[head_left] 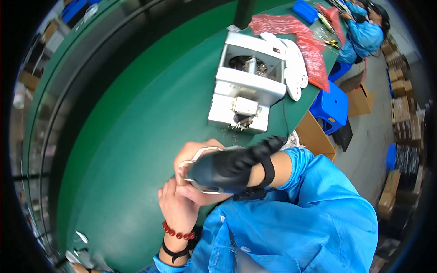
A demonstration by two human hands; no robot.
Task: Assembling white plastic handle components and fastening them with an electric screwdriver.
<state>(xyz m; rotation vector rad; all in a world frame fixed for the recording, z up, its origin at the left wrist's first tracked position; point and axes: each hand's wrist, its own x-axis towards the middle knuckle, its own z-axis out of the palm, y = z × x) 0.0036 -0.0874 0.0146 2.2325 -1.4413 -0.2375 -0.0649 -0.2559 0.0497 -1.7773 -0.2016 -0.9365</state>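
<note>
Over the green table, my right hand [192,154] and my left hand [178,207] meet, fingers drawn together. Whatever lies between them is too covered to make out. A black device [218,170] with a pale metal frame and a thick coiled cable rides on my right hand and wrist, hiding most of those fingers. My left fingertips touch the right hand near its thumb; a red bead bracelet [175,233] and a black strap circle that wrist. Just beyond the hands stands a silver-white screw feeder [248,84], small metal pieces heaped in its round opening.
White elongated parts [295,68] and red bubble wrap [309,50] lie beside the feeder. A blue bin [305,11] sits farther off. Right of the table are a blue stool [331,107], an open cardboard box [314,136] and a person in blue [364,36]. Stacked boxes line the floor.
</note>
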